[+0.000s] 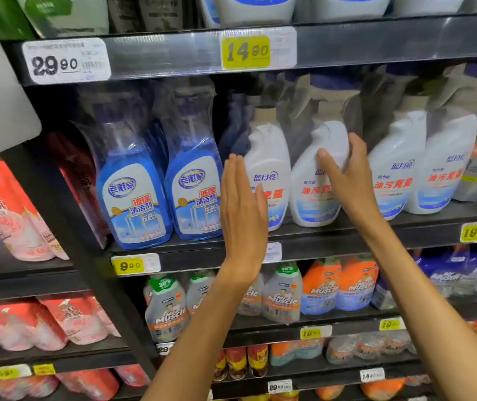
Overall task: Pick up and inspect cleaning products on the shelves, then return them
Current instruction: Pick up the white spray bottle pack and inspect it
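Two clear bottles of blue liquid (133,198) carry white labels with blue and orange lettering. Beside them stand white spray bottles (269,169) with blue logos, red characters and pale blue label bases. Yellow price tags (245,52) with black digits sit on black shelf edges (347,235). Below are orange-topped bottles (340,285) and grey ones with green caps (166,305). Red and pink pouches (14,215) fill the left shelves.

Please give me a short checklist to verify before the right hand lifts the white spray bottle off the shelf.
1. Right hand on white spray bottle, fingers curled round its shoulder: ok.
2. Left hand free, flat and open: ok.
3. Left hand ready under the bottle's base: not ok.
4. Neighbouring white bottle upright: ok.
5. Clearance under the upper shelf edge: cannot tell.
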